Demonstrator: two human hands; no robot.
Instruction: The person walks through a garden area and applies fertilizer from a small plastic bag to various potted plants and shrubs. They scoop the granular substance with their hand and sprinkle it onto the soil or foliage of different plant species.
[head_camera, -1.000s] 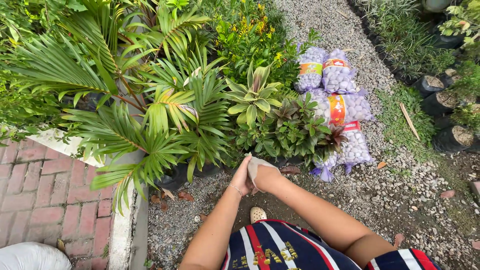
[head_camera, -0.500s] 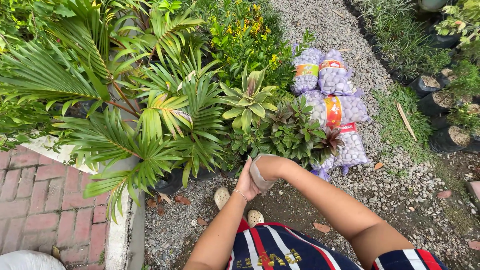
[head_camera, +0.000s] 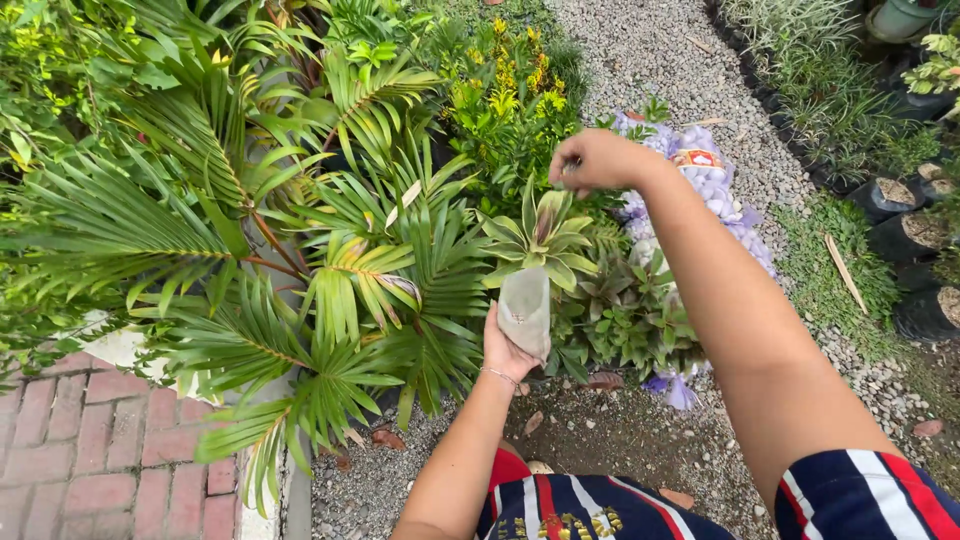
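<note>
Bromeliad seedling (head_camera: 540, 235), a small rosette of pale green, pink-tinged pointed leaves, stands upright in a whitish grow bag (head_camera: 527, 310) that the left hand (head_camera: 508, 350) lifts clear of the ground. That hand is wrapped around the lower back of the bag, fingers closed on it, a thin bracelet at the wrist. The bag is full and bulging; what fills it cannot be seen through the material. The right hand (head_camera: 597, 160) is raised above and just to the right of the rosette, fingers bunched together in a loose fist; whether anything is pinched in them cannot be told.

Behind the lifted plant spread the fronds of palm seedlings (head_camera: 330, 280), and a yellow-leaved shrub (head_camera: 510, 90) grows further back. Just to the right of the bag, low on the ground, sits a cluster of darker, reddish-green bromeliads (head_camera: 630, 315). Beyond the right forearm lie mesh sacks (head_camera: 715, 190) filled with pale lilac-white pebbles, resting on the gravel path (head_camera: 650, 50). Along the right edge stand black nursery bags (head_camera: 900, 205) holding soil. A red brick pavement (head_camera: 90, 470) fills the lower left corner.
</note>
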